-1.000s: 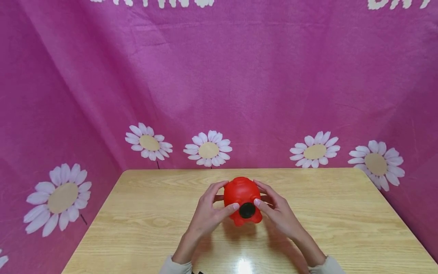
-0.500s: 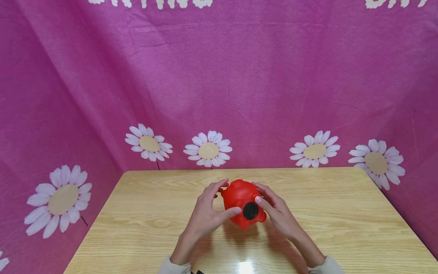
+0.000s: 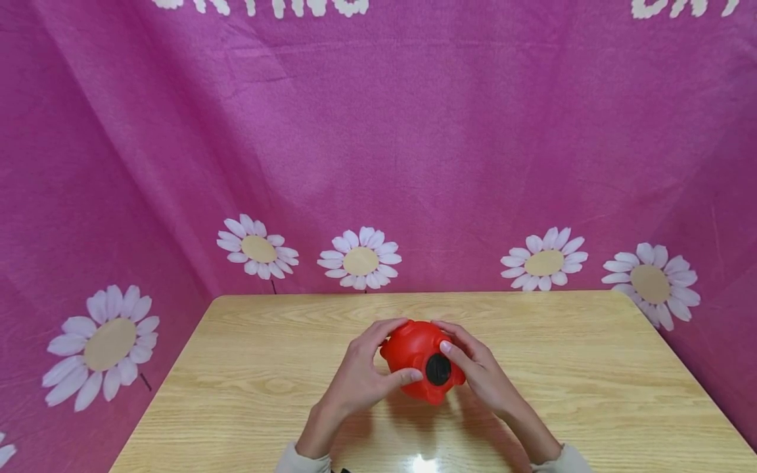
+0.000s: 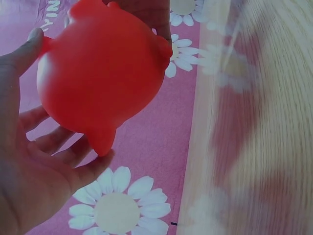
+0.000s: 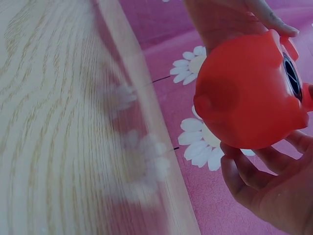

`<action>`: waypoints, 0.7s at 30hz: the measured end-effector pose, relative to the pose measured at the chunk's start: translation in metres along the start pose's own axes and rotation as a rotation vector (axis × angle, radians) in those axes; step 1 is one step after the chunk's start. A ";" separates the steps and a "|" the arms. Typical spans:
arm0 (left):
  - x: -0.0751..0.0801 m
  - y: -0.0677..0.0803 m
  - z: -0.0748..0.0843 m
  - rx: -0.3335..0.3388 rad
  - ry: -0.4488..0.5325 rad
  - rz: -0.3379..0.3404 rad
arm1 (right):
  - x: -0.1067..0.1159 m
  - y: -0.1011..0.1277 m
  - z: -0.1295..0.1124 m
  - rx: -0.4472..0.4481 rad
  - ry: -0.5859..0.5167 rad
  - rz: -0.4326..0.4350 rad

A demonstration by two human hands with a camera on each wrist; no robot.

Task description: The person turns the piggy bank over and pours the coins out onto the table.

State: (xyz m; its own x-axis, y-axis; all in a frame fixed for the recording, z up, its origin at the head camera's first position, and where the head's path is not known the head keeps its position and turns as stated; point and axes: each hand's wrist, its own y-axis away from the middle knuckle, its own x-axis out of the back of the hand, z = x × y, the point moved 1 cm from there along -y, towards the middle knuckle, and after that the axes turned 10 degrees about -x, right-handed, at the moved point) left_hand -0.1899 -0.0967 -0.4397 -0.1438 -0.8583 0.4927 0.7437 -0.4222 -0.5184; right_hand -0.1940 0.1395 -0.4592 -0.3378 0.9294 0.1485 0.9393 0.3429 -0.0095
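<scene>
Fingers of both hands curl round a red piggy bank (image 3: 421, 358), held just above the counter (image 3: 248, 368) near its middle. The left hand (image 3: 361, 381) cups the left flank, thumb lying beside the black plug (image 3: 438, 369), which faces the person; the right hand (image 3: 481, 374) wraps the right flank, thumb tip at the plug's upper edge. From the left wrist view, the left hand's fingers (image 4: 54, 142) cradle the rounded belly with a stubby leg (image 4: 100, 142) between them. The right wrist view shows the right hand's fingers (image 5: 244, 176) under the body, plug (image 5: 292, 74) at the far side.

By my judgement the step in hand is turning the bank to bring the plug within reach; working it loose would call for one hand to steady the body while the other thumb pries at the rim.

Smooth, glossy, seemingly hollow plastic forms the round body with small nubs; the plug looks matte and rubbery. Pale woodgrain covers the glossy counter, and a pink daisy-printed cloth (image 3: 378, 164) hangs beyond its far edge.
</scene>
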 end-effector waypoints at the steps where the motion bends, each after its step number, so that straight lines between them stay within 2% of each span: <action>1: 0.000 0.000 0.000 0.006 0.004 -0.009 | 0.000 0.000 0.000 -0.004 0.001 -0.001; 8: 0.005 0.001 -0.001 0.020 0.027 -0.116 | 0.000 0.001 -0.002 -0.011 0.007 -0.006; 11: 0.006 0.000 0.000 0.024 0.027 -0.139 | 0.001 0.001 -0.003 -0.018 0.008 -0.011; 14: 0.006 0.001 0.001 0.032 0.034 -0.130 | 0.001 0.001 -0.004 -0.014 0.018 -0.018; 21: 0.003 0.001 0.000 0.033 0.082 -0.057 | 0.002 0.002 -0.006 -0.019 0.024 -0.021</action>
State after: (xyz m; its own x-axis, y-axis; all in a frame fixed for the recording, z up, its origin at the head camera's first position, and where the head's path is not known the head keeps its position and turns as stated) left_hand -0.1897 -0.1002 -0.4389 -0.2384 -0.8544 0.4617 0.7534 -0.4627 -0.4672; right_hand -0.1922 0.1416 -0.4525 -0.3559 0.9186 0.1718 0.9331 0.3593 0.0121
